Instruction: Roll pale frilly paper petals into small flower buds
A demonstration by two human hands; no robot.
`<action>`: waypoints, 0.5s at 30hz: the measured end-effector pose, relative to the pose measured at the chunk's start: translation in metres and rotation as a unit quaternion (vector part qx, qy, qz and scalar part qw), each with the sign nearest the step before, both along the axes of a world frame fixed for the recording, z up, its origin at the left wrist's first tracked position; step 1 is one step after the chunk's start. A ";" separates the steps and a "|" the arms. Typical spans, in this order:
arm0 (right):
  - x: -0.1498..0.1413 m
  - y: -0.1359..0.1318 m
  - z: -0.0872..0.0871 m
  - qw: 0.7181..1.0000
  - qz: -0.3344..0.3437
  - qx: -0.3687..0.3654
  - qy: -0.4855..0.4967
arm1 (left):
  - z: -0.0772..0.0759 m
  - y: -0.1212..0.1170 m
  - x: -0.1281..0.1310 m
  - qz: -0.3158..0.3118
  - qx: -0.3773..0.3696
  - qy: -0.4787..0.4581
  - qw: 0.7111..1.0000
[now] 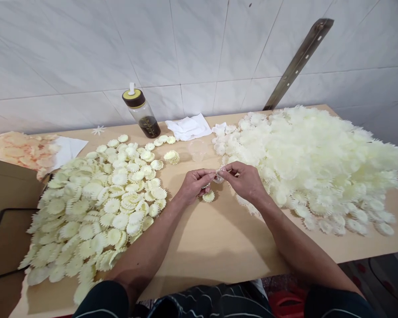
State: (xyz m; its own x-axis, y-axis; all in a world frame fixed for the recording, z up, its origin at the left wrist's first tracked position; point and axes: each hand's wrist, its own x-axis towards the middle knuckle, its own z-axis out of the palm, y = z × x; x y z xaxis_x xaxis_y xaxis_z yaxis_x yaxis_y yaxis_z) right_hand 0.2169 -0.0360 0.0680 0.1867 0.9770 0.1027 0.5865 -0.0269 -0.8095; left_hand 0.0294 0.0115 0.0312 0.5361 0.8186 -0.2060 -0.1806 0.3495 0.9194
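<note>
In the middle of the table my left hand and my right hand meet, fingertips close together. Both are closed in a pinch on a small whitish, translucent petal piece; fingers cover part of it. Just below my left hand is a pale yellow scalloped disc; I cannot tell whether the fingers touch it. To the left spreads a large heap of similar yellow discs. On the right, near my right hand, lies a big pile of frilly, pale yellow-white petal pieces.
A bottle of dark liquid and crumpled white tissue stand near the wall. A small stack of discs sits beside a clear round piece. Orange-pink petals and a cardboard box are at far left.
</note>
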 end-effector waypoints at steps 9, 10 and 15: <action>0.000 0.001 -0.011 0.997 0.010 0.060 -0.046 | -0.001 0.003 -0.003 0.008 -0.008 0.000 1.000; 0.000 0.001 -0.011 0.997 0.013 0.064 -0.051 | -0.001 0.003 -0.003 0.007 -0.008 0.001 1.000; -0.006 0.001 -0.010 0.996 0.022 0.070 -0.055 | 0.001 0.003 -0.001 0.008 -0.011 0.003 1.000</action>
State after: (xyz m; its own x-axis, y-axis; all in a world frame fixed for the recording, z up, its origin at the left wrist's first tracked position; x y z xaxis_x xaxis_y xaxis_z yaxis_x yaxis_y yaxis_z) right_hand 0.2112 -0.0349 0.0579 0.1248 0.9587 0.2554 0.6702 0.1084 -0.7342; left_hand 0.0280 0.0141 0.0325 0.5222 0.8222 -0.2267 -0.1801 0.3661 0.9130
